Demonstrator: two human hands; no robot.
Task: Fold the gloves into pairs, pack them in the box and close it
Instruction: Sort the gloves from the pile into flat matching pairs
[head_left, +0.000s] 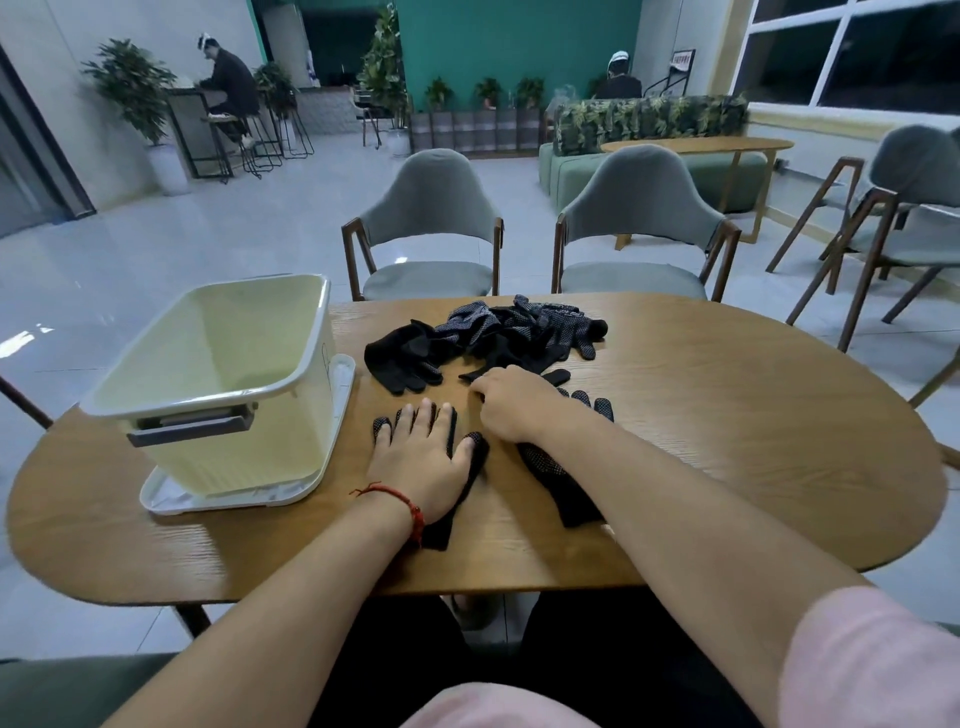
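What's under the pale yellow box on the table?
A white lid lies flat under the box; its front and right edges stick out. The box covers its middle.

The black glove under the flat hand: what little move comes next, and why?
Probably the right hand should lift the black dotted glove beneath it and lay it onto the other black glove, which the left hand presses flat. The two lie side by side, not yet paired.
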